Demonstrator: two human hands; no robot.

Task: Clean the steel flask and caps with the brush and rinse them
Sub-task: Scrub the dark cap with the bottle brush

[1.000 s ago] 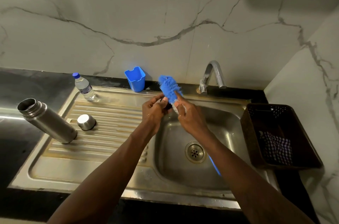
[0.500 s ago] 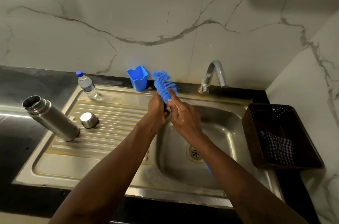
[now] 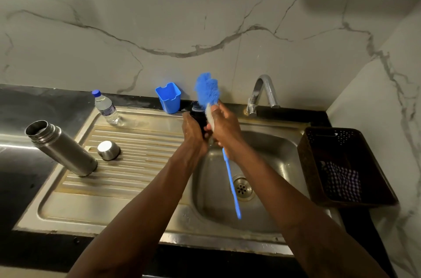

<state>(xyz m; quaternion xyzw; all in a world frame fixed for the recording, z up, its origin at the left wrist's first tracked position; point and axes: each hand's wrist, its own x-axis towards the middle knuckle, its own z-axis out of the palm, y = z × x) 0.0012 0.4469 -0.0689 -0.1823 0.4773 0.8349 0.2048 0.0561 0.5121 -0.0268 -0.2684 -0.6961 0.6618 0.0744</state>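
Mid-task. Left hand [image 3: 193, 133] curled round dark cap [image 3: 197, 116], right hand [image 3: 226, 129] gripping brush [image 3: 207, 90], 12 o'clock over sink [image 3: 276, 152]. Flask [image 3: 61, 149], open, at 9 o'clock, steel cap [image 3: 108, 150] beside it; both judged unrinsed

The brush [image 3: 207, 90] now stands steeper, its blue head lifted above both hands. Its long handle has swung into view, slanting down over the sink [image 3: 280, 154]. The dark cap [image 3: 199, 118] now shows in the left hand [image 3: 193, 132].
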